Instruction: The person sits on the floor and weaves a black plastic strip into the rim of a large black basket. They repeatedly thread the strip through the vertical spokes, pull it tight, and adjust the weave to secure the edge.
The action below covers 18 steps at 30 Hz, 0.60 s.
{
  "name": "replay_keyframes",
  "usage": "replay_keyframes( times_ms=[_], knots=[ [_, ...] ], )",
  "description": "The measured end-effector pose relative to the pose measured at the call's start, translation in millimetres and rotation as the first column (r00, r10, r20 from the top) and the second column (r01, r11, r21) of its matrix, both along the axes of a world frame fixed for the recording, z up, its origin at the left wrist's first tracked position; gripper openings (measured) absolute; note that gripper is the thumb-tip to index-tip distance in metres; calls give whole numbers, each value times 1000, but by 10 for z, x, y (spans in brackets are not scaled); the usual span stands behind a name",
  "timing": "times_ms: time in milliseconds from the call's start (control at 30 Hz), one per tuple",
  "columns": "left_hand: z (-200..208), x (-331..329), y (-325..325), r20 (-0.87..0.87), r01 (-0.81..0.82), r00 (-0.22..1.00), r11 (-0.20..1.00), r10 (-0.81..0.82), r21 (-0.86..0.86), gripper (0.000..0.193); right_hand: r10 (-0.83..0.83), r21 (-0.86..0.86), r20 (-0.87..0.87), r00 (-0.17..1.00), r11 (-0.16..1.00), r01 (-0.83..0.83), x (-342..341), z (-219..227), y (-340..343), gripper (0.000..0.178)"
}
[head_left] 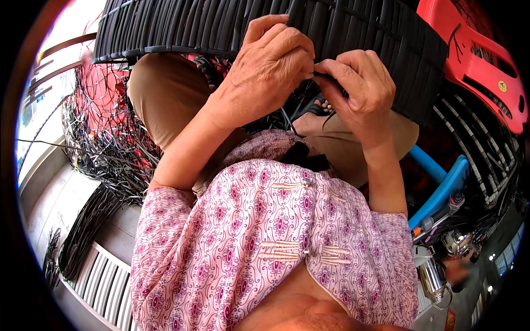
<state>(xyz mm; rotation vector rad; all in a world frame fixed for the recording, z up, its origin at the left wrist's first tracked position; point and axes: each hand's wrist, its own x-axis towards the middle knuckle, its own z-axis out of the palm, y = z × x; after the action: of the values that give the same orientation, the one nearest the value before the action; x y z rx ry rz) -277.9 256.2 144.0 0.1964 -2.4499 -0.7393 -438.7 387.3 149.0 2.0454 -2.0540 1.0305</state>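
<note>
A black woven panel [243, 27] of flat plastic strips lies across my lap at the top of the view. Both hands meet at its near edge. My left hand [270, 69] is closed in a pinch, with its fingertips partly hidden behind the knuckles. Just right of it, my right hand [361, 83] pinches thumb against forefinger, its tips almost touching the left hand's. Whatever lies between the fingertips is too small and covered to make out. A thin black strip [330, 119] hangs below my right hand.
Tangled black strips [105, 132] spread over red material at left. A dark strip bundle [88, 231] lies by a white slatted piece [105, 281]. At right are a red plastic chair [480, 66], a blue bar [441, 193] and a metal container [433, 278].
</note>
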Motion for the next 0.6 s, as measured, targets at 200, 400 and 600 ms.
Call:
replay_keyframes(
  times_ms=[200, 400, 600],
  knots=[
    [167, 3, -100, 108, 90, 990, 996, -86, -27, 16, 67, 122, 30, 997, 990, -70, -17, 128, -66, 21],
    [213, -72, -201, 156, 128, 973, 961, -169, 246, 17, 129, 125, 7, 992, 984, -129, -54, 130, -146, 23],
    [113, -120, -249, 135, 163, 971, 960, -197, 228, 17, 88, 307, 230, 969, 939, -159, -139, 200, -149, 25]
  ],
)
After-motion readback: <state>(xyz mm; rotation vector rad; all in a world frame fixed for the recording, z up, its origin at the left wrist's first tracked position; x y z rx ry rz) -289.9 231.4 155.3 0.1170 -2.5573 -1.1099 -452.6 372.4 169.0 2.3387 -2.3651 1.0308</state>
